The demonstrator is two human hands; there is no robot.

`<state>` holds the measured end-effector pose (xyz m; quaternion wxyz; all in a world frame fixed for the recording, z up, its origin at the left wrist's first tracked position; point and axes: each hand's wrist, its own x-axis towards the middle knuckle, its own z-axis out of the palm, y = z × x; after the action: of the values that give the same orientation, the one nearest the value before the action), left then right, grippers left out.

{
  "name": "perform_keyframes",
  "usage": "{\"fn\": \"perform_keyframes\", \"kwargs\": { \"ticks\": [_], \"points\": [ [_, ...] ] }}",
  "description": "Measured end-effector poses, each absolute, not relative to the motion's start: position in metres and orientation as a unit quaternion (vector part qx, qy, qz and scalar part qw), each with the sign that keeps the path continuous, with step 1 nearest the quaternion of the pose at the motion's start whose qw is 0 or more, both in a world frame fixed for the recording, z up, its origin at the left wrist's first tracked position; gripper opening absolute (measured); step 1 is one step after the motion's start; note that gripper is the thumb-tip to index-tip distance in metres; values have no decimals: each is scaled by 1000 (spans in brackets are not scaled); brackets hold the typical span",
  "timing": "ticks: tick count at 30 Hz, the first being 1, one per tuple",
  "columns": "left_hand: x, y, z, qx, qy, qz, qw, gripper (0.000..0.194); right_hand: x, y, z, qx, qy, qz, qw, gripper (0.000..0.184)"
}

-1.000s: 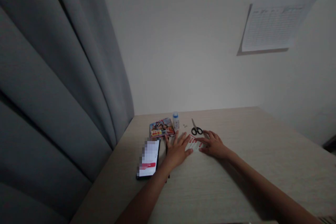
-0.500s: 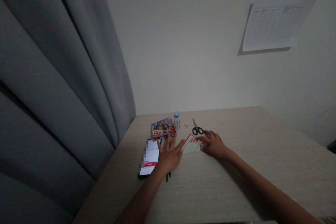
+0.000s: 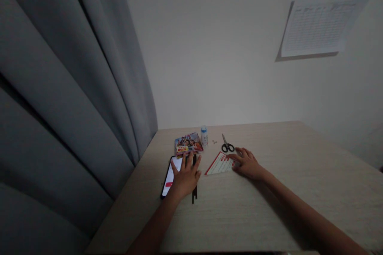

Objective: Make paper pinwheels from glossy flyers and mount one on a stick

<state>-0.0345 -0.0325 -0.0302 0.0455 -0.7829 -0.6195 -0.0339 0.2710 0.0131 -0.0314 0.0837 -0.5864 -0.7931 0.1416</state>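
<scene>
Heavy grey curtains (image 3: pixel 68 87) fall in deep folds beside a pale, dim wall (image 3: pixel 224 55), where a printed sheet (image 3: pixel 317 24) hangs above a light wood-grain desk (image 3: pixel 338 167).

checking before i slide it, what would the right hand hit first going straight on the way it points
Probably the scissors, ahead of the right hand and up to its left. The card lies more to the side, though depth is hard to judge from this view.
</scene>
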Motion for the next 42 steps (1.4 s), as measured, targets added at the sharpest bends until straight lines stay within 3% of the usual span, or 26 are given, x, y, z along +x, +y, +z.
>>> {"fn": "perform_keyframes", "kwargs": {
  "ticks": [12, 22, 30, 42],
  "points": [
    [8, -14, -13, -834, -544, -86, -42, 53, 269, 9, -28, -580, -792, 137, 134, 60],
    [24, -16, -17, -857, -502, -107, -41, 47, 274, 8, -32, -587, -785, 110, 165, 32],
    [19, -25, 2, -842, -523, -128, -31, 37, 269, 1, -28, -586, -783, 77, 196, 28],
    [19, -24, 5, -869, -466, -132, -102, 23, 264, 2, -37, -575, -786, 125, 191, 31]
  ]
}}
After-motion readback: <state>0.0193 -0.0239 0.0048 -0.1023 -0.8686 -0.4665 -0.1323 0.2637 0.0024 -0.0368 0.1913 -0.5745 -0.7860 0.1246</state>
